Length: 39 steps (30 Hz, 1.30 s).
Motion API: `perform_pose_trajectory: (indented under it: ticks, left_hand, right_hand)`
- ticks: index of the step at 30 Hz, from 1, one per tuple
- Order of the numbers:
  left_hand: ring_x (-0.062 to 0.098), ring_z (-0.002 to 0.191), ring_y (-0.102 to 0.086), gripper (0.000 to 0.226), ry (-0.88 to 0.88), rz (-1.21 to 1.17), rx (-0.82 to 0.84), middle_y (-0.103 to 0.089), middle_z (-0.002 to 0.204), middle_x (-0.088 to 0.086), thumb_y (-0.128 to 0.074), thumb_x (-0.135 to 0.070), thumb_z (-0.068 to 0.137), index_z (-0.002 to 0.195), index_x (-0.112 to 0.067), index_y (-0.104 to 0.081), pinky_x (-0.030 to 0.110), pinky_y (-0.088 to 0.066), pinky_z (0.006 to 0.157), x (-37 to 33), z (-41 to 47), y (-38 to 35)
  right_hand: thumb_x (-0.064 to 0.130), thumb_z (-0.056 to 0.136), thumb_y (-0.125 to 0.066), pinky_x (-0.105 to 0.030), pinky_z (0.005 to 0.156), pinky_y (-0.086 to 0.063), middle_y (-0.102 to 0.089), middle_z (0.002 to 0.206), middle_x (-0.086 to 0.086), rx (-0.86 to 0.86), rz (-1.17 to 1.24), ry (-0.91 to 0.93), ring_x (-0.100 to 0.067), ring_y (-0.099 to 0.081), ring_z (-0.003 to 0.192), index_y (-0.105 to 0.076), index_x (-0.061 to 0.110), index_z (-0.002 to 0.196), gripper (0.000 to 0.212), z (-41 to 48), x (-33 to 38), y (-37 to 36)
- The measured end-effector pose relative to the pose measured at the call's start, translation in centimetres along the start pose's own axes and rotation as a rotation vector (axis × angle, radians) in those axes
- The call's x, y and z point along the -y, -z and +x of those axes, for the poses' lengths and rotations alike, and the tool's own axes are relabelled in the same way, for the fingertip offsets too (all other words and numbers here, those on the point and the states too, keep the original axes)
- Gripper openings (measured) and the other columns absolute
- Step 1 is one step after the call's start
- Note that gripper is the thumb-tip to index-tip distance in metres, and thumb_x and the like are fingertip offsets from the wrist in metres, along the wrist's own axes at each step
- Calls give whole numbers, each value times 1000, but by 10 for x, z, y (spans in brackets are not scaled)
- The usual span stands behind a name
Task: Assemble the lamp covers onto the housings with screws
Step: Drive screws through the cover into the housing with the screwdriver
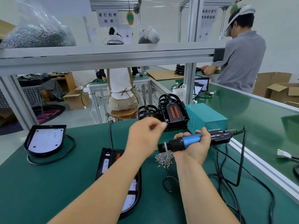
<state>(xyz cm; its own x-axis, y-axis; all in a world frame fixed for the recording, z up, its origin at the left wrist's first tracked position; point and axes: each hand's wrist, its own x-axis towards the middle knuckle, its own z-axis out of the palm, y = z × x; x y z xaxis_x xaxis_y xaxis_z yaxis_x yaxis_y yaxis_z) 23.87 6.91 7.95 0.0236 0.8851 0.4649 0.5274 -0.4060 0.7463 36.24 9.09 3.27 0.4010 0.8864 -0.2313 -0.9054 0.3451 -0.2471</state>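
1. Nearest, a black lamp housing (pixel 131 197) lies flat on the green tabletop (pixel 48 191). Its long axis runs near to far, with the rounded end toward the viewer and the squarer end away. A white board with red dots shows inside it. The left forearm crosses above its middle.
2. To the right, a black cable (pixel 239 175) loops over the tabletop.
3. Just beyond the housing's far right corner is a small pile of screws (pixel 164 159).
4. The right hand (pixel 196 148) hovers over that pile, palm up, its fingers wrapped round a blue-and-black electric screwdriver (pixel 191 141). The tool lies almost level, with its long axis left to right. The bit end points left and slightly down, and the corded end points right.
5. The left hand (pixel 145 135) is raised beside the tool's tip and blurred. Its fingers are curled with the thumb close to them, but I cannot tell whether they pinch anything.
6. At far left, a second housing (pixel 44 139) rests open side up, straight edge away, with a cable (pixel 69 149) curving round it.
7. Behind the hands, two black caged lamp units (pixel 173 110) stand side by side, and the taller one shows red lenses. A teal box (pixel 206 116) is just to their right.
8. Beyond, people work at other benches, and a bag of screws (pixel 37 35) sits on the overhead shelf.
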Motion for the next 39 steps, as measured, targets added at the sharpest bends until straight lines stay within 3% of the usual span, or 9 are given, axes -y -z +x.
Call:
perform_pose_trajectory:
  ticks: [3, 7, 14, 25, 34, 39]
  left_hand:
    - [4, 56, -50, 21, 474, -567, -78, -61, 62, -7, -65, -19, 95, 75, -14, -66, 14, -42, 51, 18, -9, 13]
    - [8, 60, -59, 16, 655, -715, -71, -65, 67, 2, -56, -11, 100, 87, -6, -65, 14, -51, 52, 29, -25, 14]
    - [14, 70, -65, 16, 725, -808, -102, -65, 80, 9, -51, -11, 102, 92, -4, -61, 16, -53, 52, 33, -33, 12]
    - [8, 61, -64, 17, 711, -764, -69, -65, 75, 6, -54, -14, 102, 90, -5, -61, 15, -52, 52, 33, -36, 6]
    - [5, 43, -61, 16, 807, -693, -112, -63, 50, -1, -62, -12, 97, 83, -4, -61, 16, -49, 42, 32, -29, 8]
    - [6, 53, -67, 23, 718, -531, 21, -70, 69, 4, -66, -27, 95, 95, -5, -65, 17, -52, 50, 32, -31, 15]
  right_hand:
    - [34, 87, -64, -26, 50, -48, -49, 54, 0, -29, 39, 27, -17, -50, 41, -47, 19, 83, 24, 3, 4, 0]
    - [35, 86, -65, -26, 51, -49, -49, 54, -1, -51, 91, 48, -19, -50, 41, -48, 19, 81, 25, 5, 10, -2]
    - [39, 85, -66, -26, 55, -50, -48, 54, -1, -24, 141, 31, -19, -50, 43, -48, 19, 81, 27, 2, 12, -7]
    - [39, 85, -66, -25, 55, -50, -49, 54, 0, 3, 87, 22, -19, -50, 43, -48, 20, 83, 26, -4, 7, -9]
    - [34, 86, -62, -29, 56, -48, -47, 55, -1, 124, 14, 120, -20, -47, 48, -49, 19, 80, 21, -9, 6, -14]
    - [34, 88, -61, -29, 57, -48, -47, 56, -2, 125, 12, 132, -20, -47, 47, -48, 18, 82, 21, -9, 10, -15]
